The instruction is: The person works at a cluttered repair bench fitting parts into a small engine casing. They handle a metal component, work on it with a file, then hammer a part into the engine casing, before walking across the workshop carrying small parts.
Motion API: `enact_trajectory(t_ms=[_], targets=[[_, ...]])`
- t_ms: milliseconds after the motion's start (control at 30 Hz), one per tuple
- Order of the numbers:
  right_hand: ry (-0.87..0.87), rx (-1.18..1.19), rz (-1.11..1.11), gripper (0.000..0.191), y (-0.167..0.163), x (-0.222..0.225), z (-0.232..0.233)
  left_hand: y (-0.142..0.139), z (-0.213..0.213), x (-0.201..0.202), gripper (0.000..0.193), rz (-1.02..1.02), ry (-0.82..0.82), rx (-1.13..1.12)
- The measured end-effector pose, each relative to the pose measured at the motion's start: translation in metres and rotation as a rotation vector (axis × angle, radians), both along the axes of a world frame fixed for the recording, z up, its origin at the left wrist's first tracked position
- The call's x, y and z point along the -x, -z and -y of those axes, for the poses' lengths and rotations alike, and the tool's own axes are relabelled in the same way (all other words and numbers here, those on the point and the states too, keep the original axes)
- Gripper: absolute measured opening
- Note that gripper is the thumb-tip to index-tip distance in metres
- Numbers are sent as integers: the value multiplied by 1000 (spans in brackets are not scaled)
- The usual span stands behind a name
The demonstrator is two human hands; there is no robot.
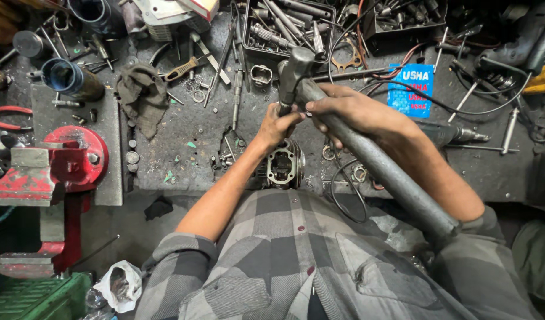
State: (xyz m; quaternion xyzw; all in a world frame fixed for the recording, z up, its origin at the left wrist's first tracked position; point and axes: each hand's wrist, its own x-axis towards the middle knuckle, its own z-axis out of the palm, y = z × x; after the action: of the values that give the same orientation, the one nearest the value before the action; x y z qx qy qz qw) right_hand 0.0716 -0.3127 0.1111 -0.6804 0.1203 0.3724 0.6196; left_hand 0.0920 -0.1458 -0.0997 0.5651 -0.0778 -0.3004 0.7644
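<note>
Hands [308, 121] gripping hammer [343, 133], metal tray [287, 54] holding shafts [272, 35]

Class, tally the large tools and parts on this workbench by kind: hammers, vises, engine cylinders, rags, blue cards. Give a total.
Hammer, in the right hand: 1
Red vise: 1
Engine cylinder, under the left hand: 1
Rag: 1
Blue card: 1
Total: 5

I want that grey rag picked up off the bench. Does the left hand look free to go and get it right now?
Probably not as things stand. The left hand is closed on a metal rod above the engine cylinder, under the hammer in the right hand. The rag lies uncovered further left on the bench.
</note>
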Motion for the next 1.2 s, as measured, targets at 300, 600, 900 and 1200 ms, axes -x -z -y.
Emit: enact_trajectory(t_ms=[300, 600, 900, 1200], targets=[[112, -35, 11, 28, 16, 12, 1, -21, 4, -15, 18, 43, -9, -185], [209, -41, 257, 33, -29, 3, 10, -2, 13, -5, 33, 58, 93, -184], [32, 93, 43, 34, -10, 0, 3, 2, 10, -1, 22, 0, 64, -198], [115, -48, 94, 32, -20, 7, 7, 18, 12, 3, 27, 123, -36, -48]])
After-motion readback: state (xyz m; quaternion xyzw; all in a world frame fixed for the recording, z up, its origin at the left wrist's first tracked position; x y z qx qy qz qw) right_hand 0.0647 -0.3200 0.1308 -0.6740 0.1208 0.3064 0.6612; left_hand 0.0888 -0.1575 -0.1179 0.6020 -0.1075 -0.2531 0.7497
